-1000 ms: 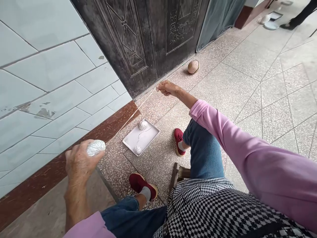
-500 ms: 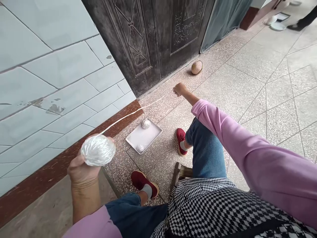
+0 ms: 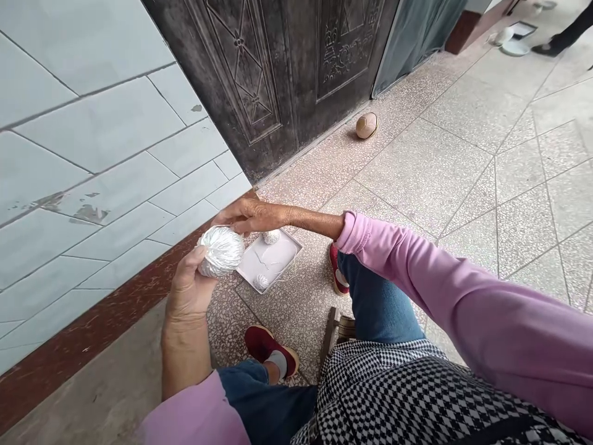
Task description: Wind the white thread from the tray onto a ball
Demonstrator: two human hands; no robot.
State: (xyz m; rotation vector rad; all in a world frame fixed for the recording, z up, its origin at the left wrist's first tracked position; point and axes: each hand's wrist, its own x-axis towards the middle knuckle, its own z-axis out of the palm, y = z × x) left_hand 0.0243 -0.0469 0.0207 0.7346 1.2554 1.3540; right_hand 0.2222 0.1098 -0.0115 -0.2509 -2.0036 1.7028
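A ball of shiny white yarn (image 3: 221, 252) rests upright in my left hand (image 3: 192, 281), its thumb on the near side and the other fingers underneath, mostly hidden. My right hand (image 3: 254, 216) reaches across to the ball's far side, fingers curled over its top edge with the yarn; the fingertips are partly hidden. Below, on the floor, a shallow white tray (image 3: 288, 246) holds two smaller white yarn balls, one (image 3: 271, 237) partly behind my right hand and one (image 3: 260, 282) at the near corner. Loose strands lie in the tray and over its right edge.
A tiled wall (image 3: 115, 142) with a red-brown base runs along the left, beside a dark carved door (image 3: 287, 74). A tan ball-shaped object (image 3: 367, 125) sits by the threshold. My red shoes (image 3: 269, 346) flank the tray. Another person's leg (image 3: 567, 34) shows far right.
My right hand has swung left from the end of a stretched strand to the ball. My left hand has brought the ball right and slightly up. A loose strand now shows over the tray's edge.
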